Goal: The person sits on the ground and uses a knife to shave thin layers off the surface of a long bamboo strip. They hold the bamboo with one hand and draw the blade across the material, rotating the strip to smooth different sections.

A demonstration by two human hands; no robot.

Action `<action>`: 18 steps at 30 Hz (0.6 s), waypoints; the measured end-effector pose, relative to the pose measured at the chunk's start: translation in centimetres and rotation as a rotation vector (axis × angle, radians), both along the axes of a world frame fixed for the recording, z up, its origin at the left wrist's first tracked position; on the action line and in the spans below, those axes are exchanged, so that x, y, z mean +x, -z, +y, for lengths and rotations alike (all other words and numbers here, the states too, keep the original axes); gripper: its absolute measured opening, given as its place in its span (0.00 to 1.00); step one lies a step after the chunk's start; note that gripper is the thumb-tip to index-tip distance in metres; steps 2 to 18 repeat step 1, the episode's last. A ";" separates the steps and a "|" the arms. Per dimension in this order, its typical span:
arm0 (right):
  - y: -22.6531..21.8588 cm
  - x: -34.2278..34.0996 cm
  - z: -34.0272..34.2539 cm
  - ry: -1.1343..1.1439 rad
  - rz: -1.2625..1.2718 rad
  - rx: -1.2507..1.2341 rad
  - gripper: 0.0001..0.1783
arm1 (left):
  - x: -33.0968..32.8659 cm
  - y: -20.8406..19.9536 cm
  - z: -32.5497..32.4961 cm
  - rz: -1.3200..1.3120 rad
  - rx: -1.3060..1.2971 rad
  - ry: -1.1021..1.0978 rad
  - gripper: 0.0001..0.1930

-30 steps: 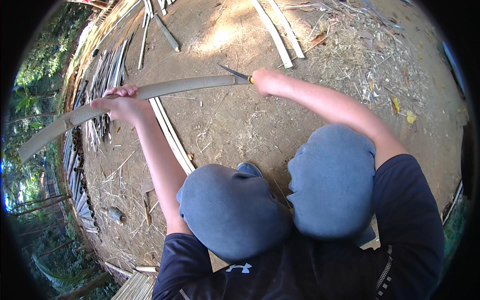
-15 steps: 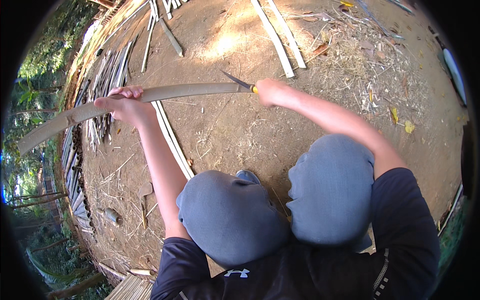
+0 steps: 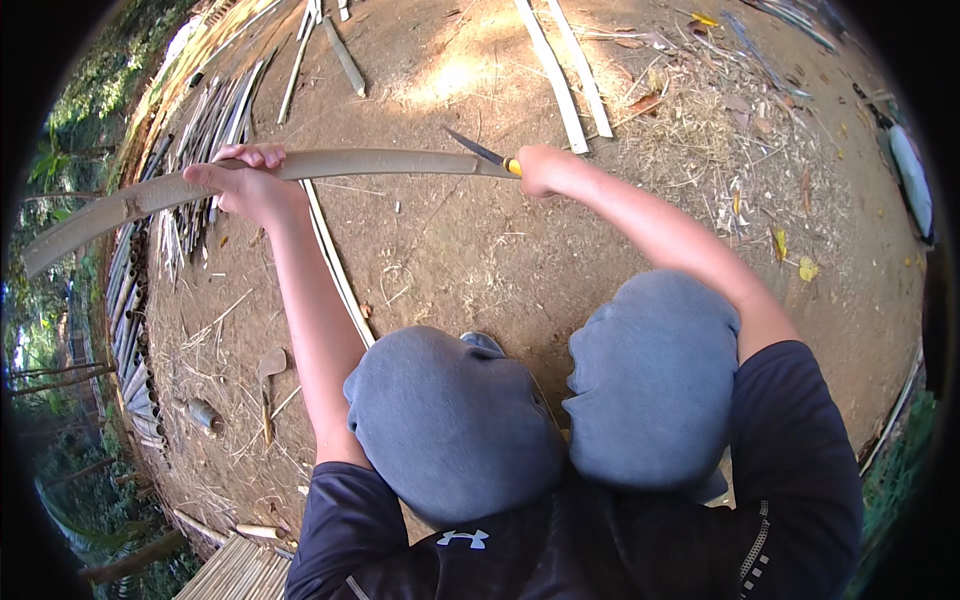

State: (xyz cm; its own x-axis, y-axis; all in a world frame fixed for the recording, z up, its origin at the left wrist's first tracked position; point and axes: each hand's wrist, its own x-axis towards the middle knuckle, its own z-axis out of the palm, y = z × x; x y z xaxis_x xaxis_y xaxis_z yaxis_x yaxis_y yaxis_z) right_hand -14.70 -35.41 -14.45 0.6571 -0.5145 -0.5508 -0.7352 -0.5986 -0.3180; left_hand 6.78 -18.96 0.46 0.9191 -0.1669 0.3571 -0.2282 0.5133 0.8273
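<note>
My left hand [image 3: 248, 182] is wrapped round a long, tan bamboo strip [image 3: 370, 162], with the thumb across its top side. The strip runs from the far left to my right hand, looking bent through the lens. In my right hand [image 3: 545, 171] is a knife [image 3: 478, 149] with a yellow handle and a dark, pointed blade. The blade slants up and left across the strip's right end; whether its edge has bitten into the bamboo, I cannot tell.
Pale split strips [image 3: 555, 75] lie on the dirt ahead, near shavings [image 3: 690, 135]. At left are a pile of thin sticks [image 3: 215, 125], stacked bamboo poles [image 3: 128, 300], a small spade-like tool [image 3: 268, 385] and a short bamboo piece [image 3: 203, 415]. A slatted bamboo surface [image 3: 240, 570] is at lower left.
The strip, both hands and the knife have shifted slightly upward in view. The knife now sits a little further right. Both grips stay the same.
</note>
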 end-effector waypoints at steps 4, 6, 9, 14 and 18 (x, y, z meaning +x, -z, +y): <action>-0.1 0.0 -0.2 -0.010 0.001 -0.007 0.19 | 0.1 0.1 0.3 0.044 -0.012 0.013 0.36; -0.1 0.0 -0.2 -0.010 0.001 -0.007 0.19 | 0.1 0.1 0.3 0.044 -0.012 0.013 0.36; -0.1 0.0 -0.2 -0.010 0.001 -0.007 0.19 | 0.1 0.1 0.3 0.044 -0.012 0.013 0.36; -0.1 0.0 -0.2 -0.010 0.001 -0.007 0.19 | 0.1 0.1 0.3 0.044 -0.012 0.013 0.36; -0.1 0.0 -0.2 -0.010 0.001 -0.007 0.19 | 0.1 0.1 0.3 0.044 -0.012 0.013 0.36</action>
